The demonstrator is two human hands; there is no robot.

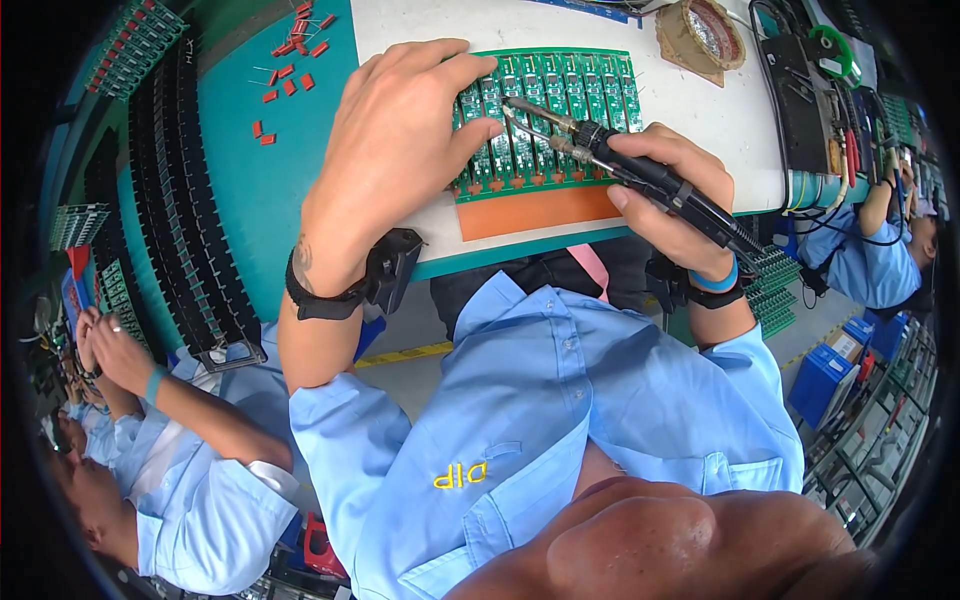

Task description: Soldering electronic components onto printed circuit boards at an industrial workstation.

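Pressing my left hand point(395, 150) flat on the green circuit board panel point(545, 120), fingers spread and gripping nothing, thumb tip on the board's middle rows, probably to keep the panel from sliding on the white bench point(700, 110). My right hand point(675, 195) is clenched around a black soldering iron point(640, 170), held like a pen so its metal tip lands on the board just past my left thumb. A second thin metal rod runs beside the tip; can't tell what it is. An orange strip point(535, 212) edges the panel on the side nearest my right knuckles. Loose red parts point(290, 60) lie well beyond my left fingers on the teal mat point(250, 190). A round tip-cleaner pad point(702, 35) sits past my right fingers. Co-workers in blue sleeves work on both sides.
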